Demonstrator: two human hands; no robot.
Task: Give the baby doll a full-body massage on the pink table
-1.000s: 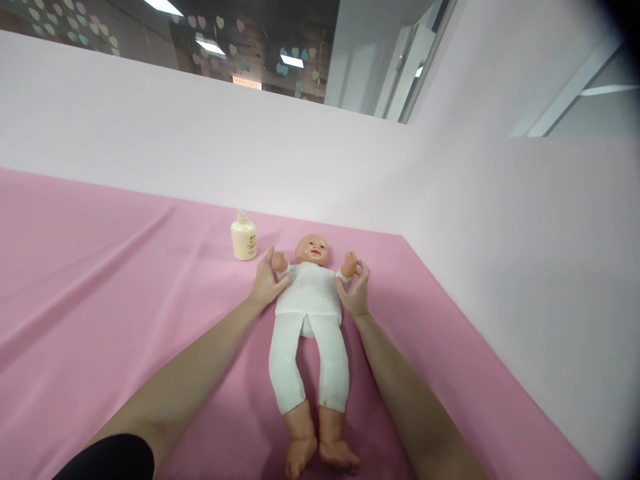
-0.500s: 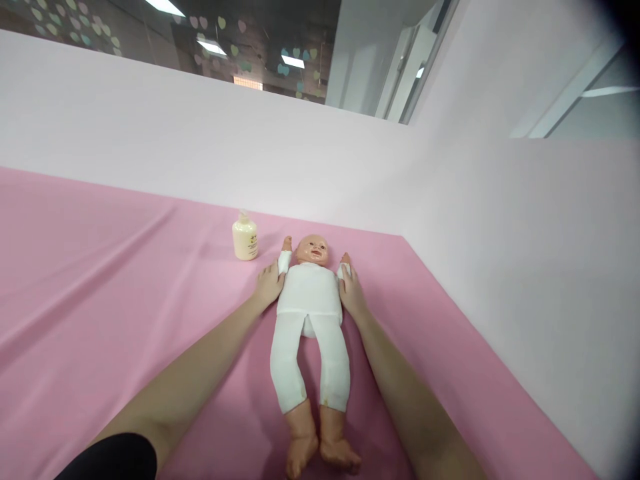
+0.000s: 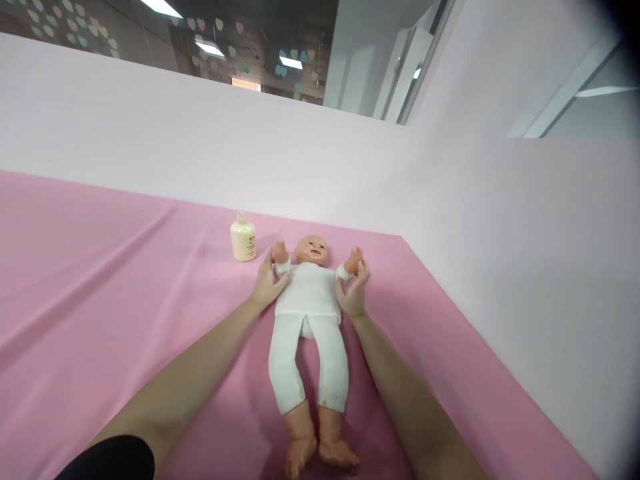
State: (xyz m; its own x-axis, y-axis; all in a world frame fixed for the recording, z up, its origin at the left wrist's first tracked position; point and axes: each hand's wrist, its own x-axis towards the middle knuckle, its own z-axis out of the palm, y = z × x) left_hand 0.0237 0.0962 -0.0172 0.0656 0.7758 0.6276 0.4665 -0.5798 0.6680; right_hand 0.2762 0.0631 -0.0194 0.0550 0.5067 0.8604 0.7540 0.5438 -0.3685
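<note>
A baby doll (image 3: 309,291) in a white top and white trousers lies on its back, head toward the far wall and bare feet toward me. My left hand (image 3: 266,281) is closed around the doll's arm on the left, thumb on the near side and fingers behind the forearm. On the other side my right hand (image 3: 354,291) grips the doll's other arm, its fingertips curled up beside the doll's hand. Both doll arms are bent outward at the sides of the head.
A cream pump bottle (image 3: 243,240) stands left of the doll's head. Wrinkled pink sheeting (image 3: 125,267) covers the surface. White walls (image 3: 200,140) rise behind and on the right, with a window (image 3: 270,53) above the back one.
Both of my hands have turned and lifted the doll's arms. The doll's hands have swung outward, away from its head. The body and bottle stay in place.
</note>
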